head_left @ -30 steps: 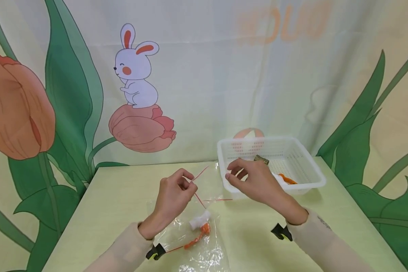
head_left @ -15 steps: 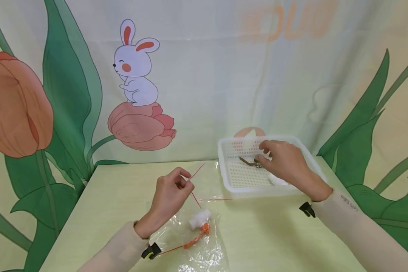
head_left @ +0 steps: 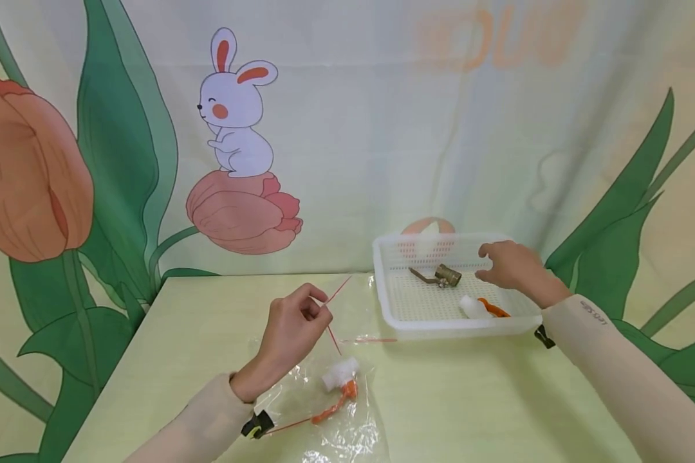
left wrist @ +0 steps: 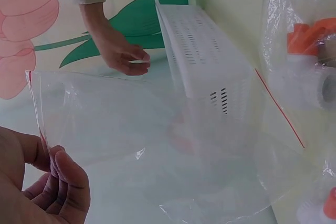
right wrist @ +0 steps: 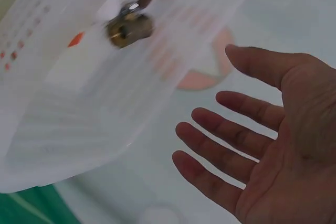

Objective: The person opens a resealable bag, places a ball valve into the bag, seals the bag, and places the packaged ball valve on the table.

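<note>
I see the right hand (head_left: 512, 267) now empty, fingers relaxed over the basket (head_left: 394, 318); brass valve (head_left: 447, 276) released inside. Left hand (head_left: 292, 325) pinches the clear bag (left wrist: 157, 145), so bagging looks next.

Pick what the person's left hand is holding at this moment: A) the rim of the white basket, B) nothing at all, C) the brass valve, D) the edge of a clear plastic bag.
D: the left hand pinches the red-striped edge of the clear plastic bag, while the brass valve lies in the white basket and the right hand hovers open over it.
</note>
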Tool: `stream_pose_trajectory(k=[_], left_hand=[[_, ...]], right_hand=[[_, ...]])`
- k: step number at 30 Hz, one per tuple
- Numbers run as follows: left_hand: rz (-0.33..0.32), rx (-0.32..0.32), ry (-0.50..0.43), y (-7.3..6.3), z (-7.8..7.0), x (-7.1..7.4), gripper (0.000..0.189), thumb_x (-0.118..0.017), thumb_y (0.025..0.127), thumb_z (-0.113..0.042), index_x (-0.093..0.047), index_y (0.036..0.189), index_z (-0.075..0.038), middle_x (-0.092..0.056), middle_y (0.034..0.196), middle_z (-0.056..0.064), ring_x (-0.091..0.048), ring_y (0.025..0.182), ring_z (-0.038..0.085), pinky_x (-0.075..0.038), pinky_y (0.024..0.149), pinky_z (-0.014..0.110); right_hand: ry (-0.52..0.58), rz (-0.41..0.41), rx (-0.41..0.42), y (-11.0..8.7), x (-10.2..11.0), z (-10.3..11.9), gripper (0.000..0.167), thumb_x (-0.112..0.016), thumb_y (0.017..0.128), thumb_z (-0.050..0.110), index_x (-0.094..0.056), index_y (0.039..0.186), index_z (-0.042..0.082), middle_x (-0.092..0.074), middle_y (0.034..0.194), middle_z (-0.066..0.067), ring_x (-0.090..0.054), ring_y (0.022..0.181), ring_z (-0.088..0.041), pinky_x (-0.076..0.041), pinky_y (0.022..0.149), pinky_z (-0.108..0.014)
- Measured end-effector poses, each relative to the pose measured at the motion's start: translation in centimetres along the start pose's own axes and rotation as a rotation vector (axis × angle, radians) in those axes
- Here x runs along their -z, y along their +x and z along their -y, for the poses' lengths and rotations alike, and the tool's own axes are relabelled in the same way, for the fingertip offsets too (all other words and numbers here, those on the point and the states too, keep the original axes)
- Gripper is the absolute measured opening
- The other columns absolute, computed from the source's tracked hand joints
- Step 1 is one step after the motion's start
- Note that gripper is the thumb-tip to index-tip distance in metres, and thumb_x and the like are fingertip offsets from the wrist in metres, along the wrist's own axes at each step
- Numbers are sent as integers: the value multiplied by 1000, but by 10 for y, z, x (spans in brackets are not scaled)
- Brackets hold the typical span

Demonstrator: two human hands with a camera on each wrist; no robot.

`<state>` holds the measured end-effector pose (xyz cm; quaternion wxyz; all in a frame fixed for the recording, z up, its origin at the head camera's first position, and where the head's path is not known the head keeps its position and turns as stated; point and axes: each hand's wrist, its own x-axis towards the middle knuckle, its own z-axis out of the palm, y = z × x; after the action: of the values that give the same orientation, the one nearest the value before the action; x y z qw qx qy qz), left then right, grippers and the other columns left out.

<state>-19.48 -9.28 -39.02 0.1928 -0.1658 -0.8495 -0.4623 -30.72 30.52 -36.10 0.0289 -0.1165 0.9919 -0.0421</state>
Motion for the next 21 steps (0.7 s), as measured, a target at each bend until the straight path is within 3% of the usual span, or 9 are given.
stream_pose_trajectory(k=[7,15,21], left_hand=[[17,18,-5,0,3,-2,14,-59,82,-2,-65,89,-12,-60,57,-8,-52,48,5,-47,57,22],[25,30,-2,1,4,-4,14,-59,82,-1,-66,89,-11,-60,57,-7,-52,48,5,-46,57,22],[39,41,-5,1,6,-5,14,-59,82,-1,-66,89,-12,-61,57,-7,-53,49,5,-46,56,22]], right_hand=[[10,134,-21,7,-9,-35,56,-71,89,35,-57,129,-1,-61,126,-26,-62,108,-39,-53,81,-50],[46,207,-39,11,-30,-61,58,-74,86,35,-58,126,-4,-61,126,-25,-61,105,-39,-54,83,-50],[67,224,-56,19,-48,-67,52,-75,85,31,-62,121,-4,-59,128,-27,-62,104,-39,-54,82,-48]])
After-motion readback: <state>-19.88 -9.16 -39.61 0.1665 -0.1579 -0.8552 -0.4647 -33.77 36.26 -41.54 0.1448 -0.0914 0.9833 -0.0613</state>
